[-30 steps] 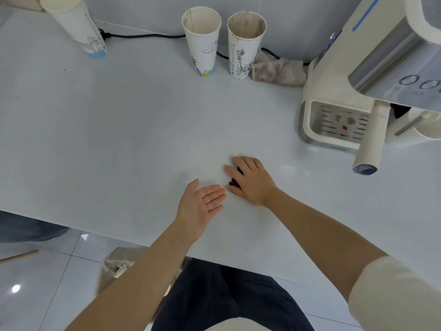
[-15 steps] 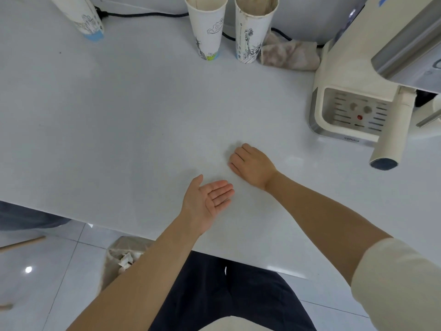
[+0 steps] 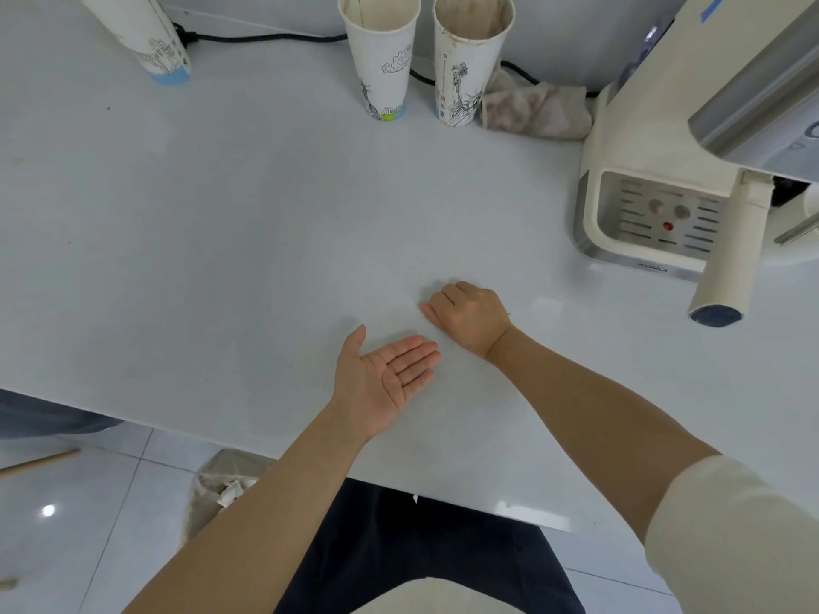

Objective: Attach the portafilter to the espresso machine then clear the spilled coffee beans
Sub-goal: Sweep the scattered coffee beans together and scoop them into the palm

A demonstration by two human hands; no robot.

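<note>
Left hand (image 3: 384,376): palm up and flat, fingers straight and close together, thumb spread out to the side; it lies low over the white counter (image 3: 212,241) near the front edge. The palm holds nothing that can be seen.
Left fingertips: point toward the right hand and end just beside its wrist, with a narrow gap between.
Right hand (image 3: 470,315): knuckles up, fingers curled under into a loose fist that rests on the counter. Whether it grips anything cannot be told, since the curled fingers hide the inside.
Coffee beans: none show on the counter; any under the right hand are hidden by it.
Espresso machine (image 3: 691,139): cream body with a metal front panel, at the far right of the counter, well apart from both hands. Its slotted drip tray (image 3: 656,219) has a small red dot and faces the person.
Portafilter (image 3: 727,254): its cream handle, with a dark end cap, juts out from under the machine's head and slants down toward the person; the basket end is hidden under the machine.
Paper cups: two tall white printed cups (image 3: 383,55) (image 3: 469,59) stand upright side by side at the back; a third (image 3: 150,37) stands far left.
Cloth (image 3: 536,110): crumpled, between the right-most cup and the machine, touching that cup's base.
Cable (image 3: 266,36): black, runs along the wall behind the cups.
</note>
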